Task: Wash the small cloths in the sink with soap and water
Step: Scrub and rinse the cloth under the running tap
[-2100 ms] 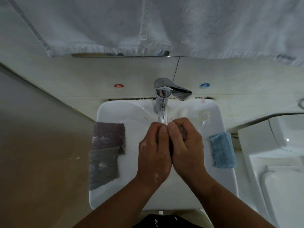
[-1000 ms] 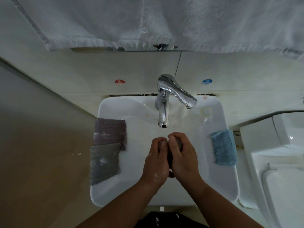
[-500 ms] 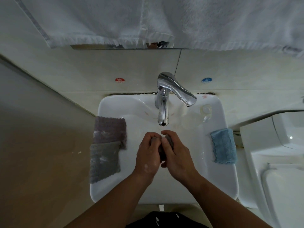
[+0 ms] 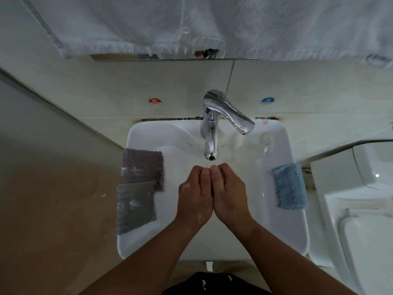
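My left hand [image 4: 194, 193] and my right hand [image 4: 230, 191] are pressed side by side over the white sink [image 4: 276, 241], just below the chrome tap spout [image 4: 210, 145]. Between them they grip a small dark cloth [image 4: 222, 174], of which only a sliver shows by my right fingers. Soap flecks sit on my left hand. A purple cloth [image 4: 143, 167] and a grey cloth [image 4: 135, 206] lie on the sink's left rim. A blue cloth [image 4: 289, 186] lies on the right rim. No water stream is visible.
The tap lever [image 4: 236, 117] points to the right. A white towel [image 4: 212, 24] hangs above the sink on the tiled wall, with red and blue hot and cold stickers below it. A white toilet [image 4: 365, 209] stands close on the right; a beige wall runs along the left.
My hands left the running tap two seconds ago and the stream has stopped. They keep working the cloth, now squeezed tightly together a little nearer the spout than half a second ago.
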{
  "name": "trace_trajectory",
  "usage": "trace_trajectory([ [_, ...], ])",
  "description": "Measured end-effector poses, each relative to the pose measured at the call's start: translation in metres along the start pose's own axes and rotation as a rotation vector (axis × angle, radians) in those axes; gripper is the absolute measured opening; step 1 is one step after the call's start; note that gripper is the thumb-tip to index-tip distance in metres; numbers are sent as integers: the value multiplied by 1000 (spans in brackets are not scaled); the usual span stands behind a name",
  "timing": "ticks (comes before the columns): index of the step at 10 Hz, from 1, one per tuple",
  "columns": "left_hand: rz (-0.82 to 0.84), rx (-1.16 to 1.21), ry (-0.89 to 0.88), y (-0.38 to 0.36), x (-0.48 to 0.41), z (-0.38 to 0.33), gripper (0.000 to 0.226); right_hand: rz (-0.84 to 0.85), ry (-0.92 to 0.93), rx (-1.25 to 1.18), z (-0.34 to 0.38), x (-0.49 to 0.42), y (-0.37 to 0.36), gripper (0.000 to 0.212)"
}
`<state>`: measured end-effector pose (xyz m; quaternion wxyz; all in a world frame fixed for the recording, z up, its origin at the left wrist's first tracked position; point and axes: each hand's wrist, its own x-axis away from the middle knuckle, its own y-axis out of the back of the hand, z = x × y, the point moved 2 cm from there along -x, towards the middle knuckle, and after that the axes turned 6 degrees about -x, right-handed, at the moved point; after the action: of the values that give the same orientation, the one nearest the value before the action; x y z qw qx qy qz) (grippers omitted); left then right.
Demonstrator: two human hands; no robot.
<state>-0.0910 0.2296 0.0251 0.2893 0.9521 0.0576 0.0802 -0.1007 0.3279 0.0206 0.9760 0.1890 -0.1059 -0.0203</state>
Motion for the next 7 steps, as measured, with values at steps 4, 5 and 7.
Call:
trace_trajectory([
  [4, 10, -102, 43, 5, -7, -1, 35, 44, 123, 142, 5, -6, -5, 41],
  [5, 70, -178, -123, 4, -12, 3, 35, 100, 28, 124, 5, -5, -3, 43],
  [7, 183, -97, 92, -7, -11, 13, 36, 57, 99, 174, -6, -12, -3, 40],
])
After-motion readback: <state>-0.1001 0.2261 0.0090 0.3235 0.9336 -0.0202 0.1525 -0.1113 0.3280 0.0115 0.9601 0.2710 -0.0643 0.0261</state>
